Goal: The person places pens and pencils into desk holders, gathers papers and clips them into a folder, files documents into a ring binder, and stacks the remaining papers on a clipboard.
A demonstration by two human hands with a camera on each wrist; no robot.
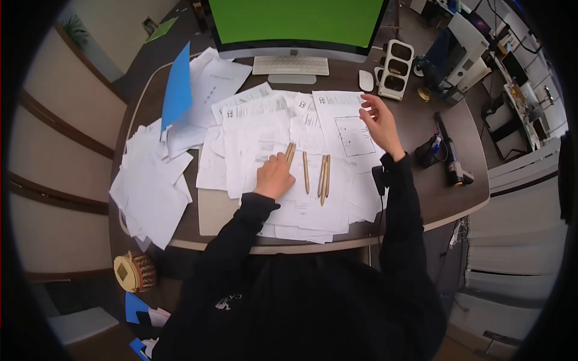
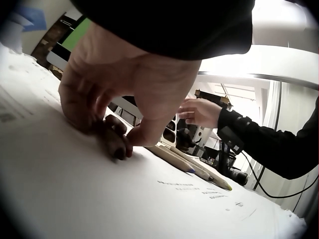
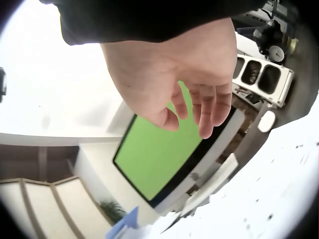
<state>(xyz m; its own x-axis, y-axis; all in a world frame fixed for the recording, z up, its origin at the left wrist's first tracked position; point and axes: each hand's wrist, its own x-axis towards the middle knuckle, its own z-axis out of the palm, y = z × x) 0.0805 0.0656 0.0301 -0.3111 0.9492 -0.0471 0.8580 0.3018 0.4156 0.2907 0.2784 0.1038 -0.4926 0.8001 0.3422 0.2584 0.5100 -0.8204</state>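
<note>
Here we are at the table [image 1: 445,198], and it looks like a job caught midway: a lone pen [image 1: 306,173] lies on the papers [image 1: 301,216], and just beside it, on the person's right, is a group of three [image 1: 328,174], lying close together and roughly lengthwise

And there's the action, over on the left! The left hand [image 1: 275,177] has its grip closed, thumb and fingers pinching a small bunch of pens [image 1: 290,154], at least two, the exact count hidden by the fingers; a red tip [image 2: 129,151] pokes out low over the sheets, though whether it touches them I cannot tell

So, four pens down and out of the hand, the pinched bunch not yet let go: that, by my reading, is the part left, with the lone pen set slightly apart from the three

Meanwhile the right hand [image 1: 380,125] hangs raised over the papers near the mouse [image 1: 365,80], grip open, fingers loosely bent, holding nothing at all, well apart from the bunch in the other hand
</note>
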